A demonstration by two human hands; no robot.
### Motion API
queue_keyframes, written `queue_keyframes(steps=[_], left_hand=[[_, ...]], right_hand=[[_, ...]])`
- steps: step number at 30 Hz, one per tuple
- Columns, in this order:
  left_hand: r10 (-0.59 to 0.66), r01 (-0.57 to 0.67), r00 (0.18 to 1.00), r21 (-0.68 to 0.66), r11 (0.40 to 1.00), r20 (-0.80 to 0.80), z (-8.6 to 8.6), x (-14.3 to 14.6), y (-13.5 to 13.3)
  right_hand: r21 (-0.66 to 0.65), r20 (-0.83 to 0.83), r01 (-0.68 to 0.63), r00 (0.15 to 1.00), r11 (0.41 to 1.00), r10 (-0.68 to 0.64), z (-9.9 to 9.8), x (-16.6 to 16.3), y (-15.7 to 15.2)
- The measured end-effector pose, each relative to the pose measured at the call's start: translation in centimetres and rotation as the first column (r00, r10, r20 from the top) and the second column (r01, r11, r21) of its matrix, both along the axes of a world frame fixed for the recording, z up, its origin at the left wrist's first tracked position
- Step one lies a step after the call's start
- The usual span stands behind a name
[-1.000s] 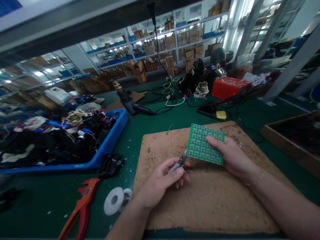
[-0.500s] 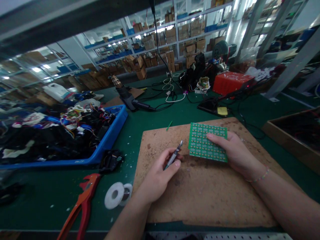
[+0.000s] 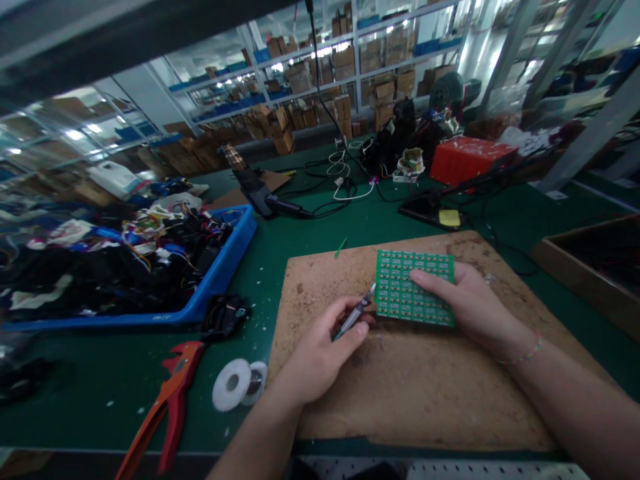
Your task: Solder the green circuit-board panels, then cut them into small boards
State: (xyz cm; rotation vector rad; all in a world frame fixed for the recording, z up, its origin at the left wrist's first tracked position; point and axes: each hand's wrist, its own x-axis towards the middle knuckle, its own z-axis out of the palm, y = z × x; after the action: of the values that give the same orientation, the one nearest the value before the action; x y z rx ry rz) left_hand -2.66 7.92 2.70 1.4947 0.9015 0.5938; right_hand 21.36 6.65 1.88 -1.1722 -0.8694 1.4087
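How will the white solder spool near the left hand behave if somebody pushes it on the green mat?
The solder spool lies flat on one flange beside the orange-handled cutters, so it would probably slide, not roll. Set on edge, its round flanges would likely let it roll. It looks nearly bare of wire, so it is probably light.

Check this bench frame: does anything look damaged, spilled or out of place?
The brown work board is pitted and stained with dark marks, and white flecks are scattered on the green mat. The left hand holds tweezers at the green circuit panel, which the right hand holds flat.
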Motion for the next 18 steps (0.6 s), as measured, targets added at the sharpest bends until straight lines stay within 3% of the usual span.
queue_keyframes(steps=[7,15,17,18], left_hand=[[-0.004,0.008,0.996,0.045,0.999,-0.090,0.65,-0.08,0.00],[-0.098,0.111,0.991,-0.159,0.981,0.092,0.18,-0.24,0.00],[-0.042,0.041,0.999,-0.045,0.998,-0.014,0.09,-0.14,0.15],[0.041,-0.030,0.992,0.096,0.995,-0.116,0.04,-0.07,0.27]], right_hand=[[-0.011,-0.012,-0.016,1.000,1.000,0.015,-0.01,0.12,-0.07],[-0.048,-0.083,-0.048,0.996,0.998,0.044,0.08,-0.20,-0.04],[-0.054,-0.097,-0.017,0.995,0.998,0.012,0.02,-0.28,0.12],[-0.052,-0.099,0.010,0.995,0.999,-0.015,-0.03,-0.29,0.23]])
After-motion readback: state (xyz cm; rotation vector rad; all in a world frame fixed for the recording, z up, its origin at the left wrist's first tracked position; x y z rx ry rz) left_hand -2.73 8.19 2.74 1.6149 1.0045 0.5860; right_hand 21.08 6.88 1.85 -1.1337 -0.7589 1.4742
